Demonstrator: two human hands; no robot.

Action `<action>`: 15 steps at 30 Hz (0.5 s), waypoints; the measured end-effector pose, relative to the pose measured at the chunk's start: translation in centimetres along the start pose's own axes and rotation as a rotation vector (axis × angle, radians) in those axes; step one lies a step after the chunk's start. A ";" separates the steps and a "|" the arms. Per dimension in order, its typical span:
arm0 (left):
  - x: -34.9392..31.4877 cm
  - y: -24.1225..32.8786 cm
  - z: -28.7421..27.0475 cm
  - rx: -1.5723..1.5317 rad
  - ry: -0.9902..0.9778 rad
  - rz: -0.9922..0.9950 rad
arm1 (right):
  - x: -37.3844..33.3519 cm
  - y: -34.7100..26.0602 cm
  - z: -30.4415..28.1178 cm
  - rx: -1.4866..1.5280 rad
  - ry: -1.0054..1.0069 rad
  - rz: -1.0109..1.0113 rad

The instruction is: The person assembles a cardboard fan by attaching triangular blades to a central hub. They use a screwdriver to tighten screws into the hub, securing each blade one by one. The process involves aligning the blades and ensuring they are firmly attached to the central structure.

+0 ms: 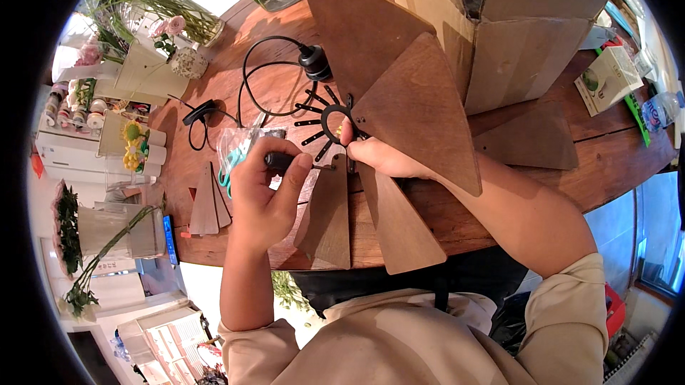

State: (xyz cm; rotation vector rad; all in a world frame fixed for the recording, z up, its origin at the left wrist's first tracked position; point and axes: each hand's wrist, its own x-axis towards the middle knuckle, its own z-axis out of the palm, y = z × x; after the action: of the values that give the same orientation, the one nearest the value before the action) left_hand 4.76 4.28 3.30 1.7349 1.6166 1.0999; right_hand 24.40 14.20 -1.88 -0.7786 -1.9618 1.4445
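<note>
A black ring-shaped hub (330, 122) with short flat spokes is over the table in front of me. Brown wooden blades fan out from it: a broad one (421, 103) on the right, a taller one (353, 21) behind that, and two narrower ones (325, 224) pointing toward me. My right hand (382, 156) grips the hub's lower right rim, thumb and fingers pinched round it beneath the broad blade. Closed round a black screwdriver handle (277, 161), my left hand (260, 196) points its shaft right, toward a lower spoke. The tip's exact contact is unclear.
Beyond the hub lies a black lamp socket (314, 62) with looped cable. Teal scissors (228, 171) and a plastic bag (239, 141) are left, near stacked loose blades (205, 206). Right are another blade (531, 139), a large cardboard box (514, 57) and a small box (606, 79).
</note>
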 end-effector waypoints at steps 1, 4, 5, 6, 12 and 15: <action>0.0 0.0 0.0 0.002 0.000 0.001 | 0.0 -0.1 0.0 -0.030 0.011 -0.029; 0.1 -0.1 0.0 0.025 0.005 0.031 | 0.0 0.4 0.1 -0.044 0.016 -0.064; 0.1 -0.1 0.1 0.046 -0.001 0.031 | 0.0 0.5 0.2 -0.030 0.009 -0.068; 0.1 -0.1 0.2 0.066 -0.007 0.031 | 0.0 0.6 0.2 -0.030 0.009 -0.069; 0.1 -0.2 0.1 0.102 -0.028 0.026 | 0.0 0.7 0.3 -0.054 0.033 -0.106; 0.5 0.5 -1.1 0.159 -0.198 0.054 | 0.1 0.3 0.2 -0.058 -0.019 -0.005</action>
State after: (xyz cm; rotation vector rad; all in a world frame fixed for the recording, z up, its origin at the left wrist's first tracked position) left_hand 4.13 4.54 4.39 1.9333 1.5776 0.8124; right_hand 24.19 14.24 -2.24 -0.7873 -2.0260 1.4022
